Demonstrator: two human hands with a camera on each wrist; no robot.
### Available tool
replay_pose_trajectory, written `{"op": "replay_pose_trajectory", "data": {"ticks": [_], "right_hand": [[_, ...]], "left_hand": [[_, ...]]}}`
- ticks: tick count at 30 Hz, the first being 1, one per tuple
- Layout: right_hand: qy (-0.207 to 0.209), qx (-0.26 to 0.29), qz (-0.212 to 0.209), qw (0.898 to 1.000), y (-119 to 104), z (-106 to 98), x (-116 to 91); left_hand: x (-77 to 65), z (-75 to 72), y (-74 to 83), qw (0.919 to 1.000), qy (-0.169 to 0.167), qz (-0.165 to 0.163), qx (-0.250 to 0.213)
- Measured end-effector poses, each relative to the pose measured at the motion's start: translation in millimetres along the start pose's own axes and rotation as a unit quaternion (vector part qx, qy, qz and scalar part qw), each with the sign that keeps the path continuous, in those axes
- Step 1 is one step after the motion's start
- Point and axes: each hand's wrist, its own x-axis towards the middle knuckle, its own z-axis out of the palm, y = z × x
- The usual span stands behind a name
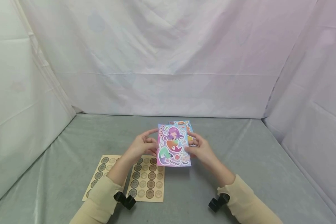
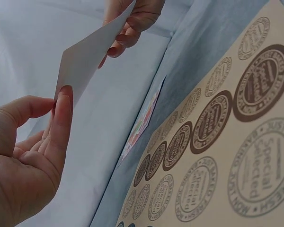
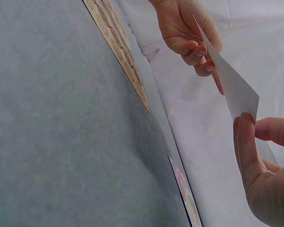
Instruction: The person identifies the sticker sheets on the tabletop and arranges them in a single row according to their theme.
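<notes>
A mermaid sticker sheet (image 1: 172, 146), pink and purple with white-outlined figures, is held up above the table between both hands. My left hand (image 1: 141, 146) pinches its left edge between thumb and fingers. On the opposite edge, my right hand (image 1: 201, 151) does the same. Both wrist views show the sheet's plain white back (image 2: 83, 66), lifted off the surface. Behind it, a second colourful sticker sheet (image 1: 189, 127) lies on the table, partly covered from the head view. Two tan sheets of round brown labels lie below my left arm: the left sheet (image 1: 93, 174) and the right sheet (image 1: 145, 186).
A grey cloth-covered table (image 1: 240, 174) spreads beneath everything. White fabric walls (image 1: 168, 56) stand at the back and on both sides. Black wrist cameras, one on the left (image 1: 125, 200) and one on the right (image 1: 219, 202), are strapped over the beige sleeves.
</notes>
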Motion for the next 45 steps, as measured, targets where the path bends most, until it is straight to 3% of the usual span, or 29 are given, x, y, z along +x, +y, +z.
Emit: {"op": "replay_pose_trajectory", "data": {"ticks": [12, 23, 45], "right_hand": [[0.005, -0.020, 0.010, 1.000, 3.3, -8.6, -13.2], [-0.014, -0.003, 0.008, 1.000, 8.4, -15.3, -24.4], [-0.058, -0.006, 0.005, 0.998, 16.0, -21.9, -42.3]], "left_hand": [[-1.8, 11.1, -5.0, 0.9999, -0.005, -0.002, 0.013], [-7.3, 18.8, -10.0, 0.9994, -0.020, -0.004, 0.029], [-19.0, 25.7, -22.9, 0.9992, -0.032, -0.018, 0.012]]}}
